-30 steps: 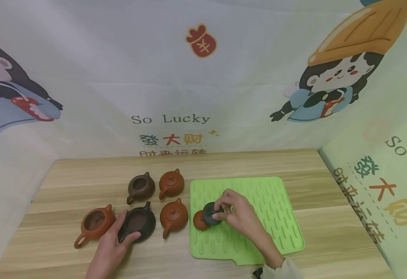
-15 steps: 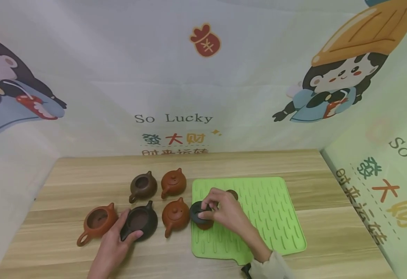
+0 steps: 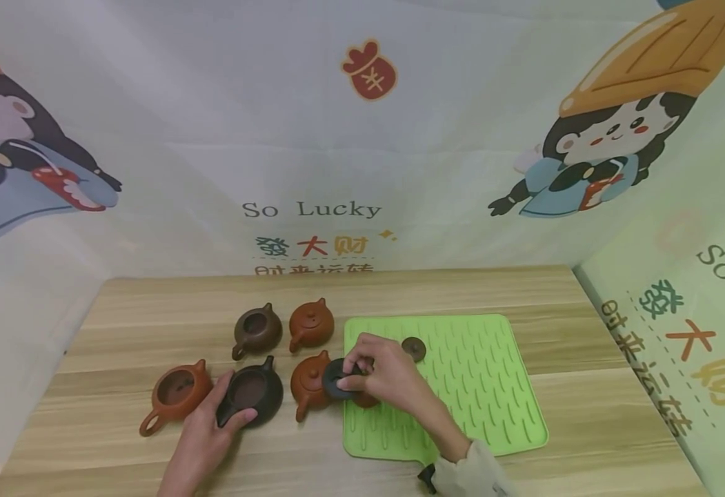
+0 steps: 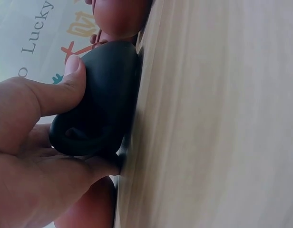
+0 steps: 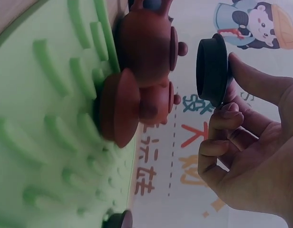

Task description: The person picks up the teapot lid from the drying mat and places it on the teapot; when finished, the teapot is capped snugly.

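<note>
In the head view my left hand (image 3: 203, 435) grips a black teapot (image 3: 264, 408) whose top is uncovered, standing on the wooden table. Thumb and fingers lie on either side of its handle end, as the left wrist view of the black teapot (image 4: 108, 80) also shows. My right hand (image 3: 393, 376) pinches a black teapot lid (image 3: 332, 381) by its top. That lid (image 5: 213, 71) is raised in the air, its hollow underside facing down. It overlaps a lidded reddish-brown teapot (image 3: 305, 388) in the head view. A reddish-brown lid (image 5: 120, 109) lies on the green mat below my right hand.
An open reddish-brown teapot (image 3: 182, 408) stands left of the black one. Behind are an open dark brown teapot (image 3: 263, 338) and a lidded reddish-brown teapot (image 3: 315, 331). The green mat (image 3: 474, 386) bears a small brown lid (image 3: 414, 349). A printed cloth (image 3: 275, 138) hangs behind.
My right hand has moved left with the black lid, from over the mat to over its left edge. The brown lid has come into sight. My left hand keeps its grip on the black teapot.
</note>
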The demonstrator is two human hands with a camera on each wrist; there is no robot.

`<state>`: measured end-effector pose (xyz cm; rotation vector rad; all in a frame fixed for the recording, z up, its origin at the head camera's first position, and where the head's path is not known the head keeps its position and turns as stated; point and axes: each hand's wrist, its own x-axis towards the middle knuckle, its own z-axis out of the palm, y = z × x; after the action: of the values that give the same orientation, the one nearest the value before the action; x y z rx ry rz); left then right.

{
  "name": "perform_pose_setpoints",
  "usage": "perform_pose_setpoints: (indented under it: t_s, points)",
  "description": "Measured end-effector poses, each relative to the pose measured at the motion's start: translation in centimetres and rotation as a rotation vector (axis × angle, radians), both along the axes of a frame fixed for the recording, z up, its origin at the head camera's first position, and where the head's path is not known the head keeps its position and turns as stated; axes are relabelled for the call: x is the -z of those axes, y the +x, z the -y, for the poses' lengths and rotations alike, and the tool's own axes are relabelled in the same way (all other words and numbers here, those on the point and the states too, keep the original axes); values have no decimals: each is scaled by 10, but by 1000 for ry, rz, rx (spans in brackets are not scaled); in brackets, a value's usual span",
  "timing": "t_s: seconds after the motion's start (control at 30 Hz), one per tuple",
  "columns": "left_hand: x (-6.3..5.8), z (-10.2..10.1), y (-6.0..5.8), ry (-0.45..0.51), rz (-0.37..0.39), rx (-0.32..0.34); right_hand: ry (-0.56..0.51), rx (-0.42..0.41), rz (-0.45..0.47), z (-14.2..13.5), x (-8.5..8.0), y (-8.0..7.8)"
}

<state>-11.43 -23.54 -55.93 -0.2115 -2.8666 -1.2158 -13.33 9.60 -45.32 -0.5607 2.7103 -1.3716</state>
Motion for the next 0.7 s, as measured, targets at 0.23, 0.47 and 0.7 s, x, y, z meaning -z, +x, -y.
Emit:
perform_pose_setpoints:
  t_s: [0.23,0.47,0.7]
  points:
    - [0,1,1,26,-7,2,-18,-32,16,17,-3,-5]
    - [1,-1,1,-3,-57,-8,9,-56,36,35,-5,-8]
    - [5,0,0,5,-83,-7,22,-71,41,50,-6,-12]
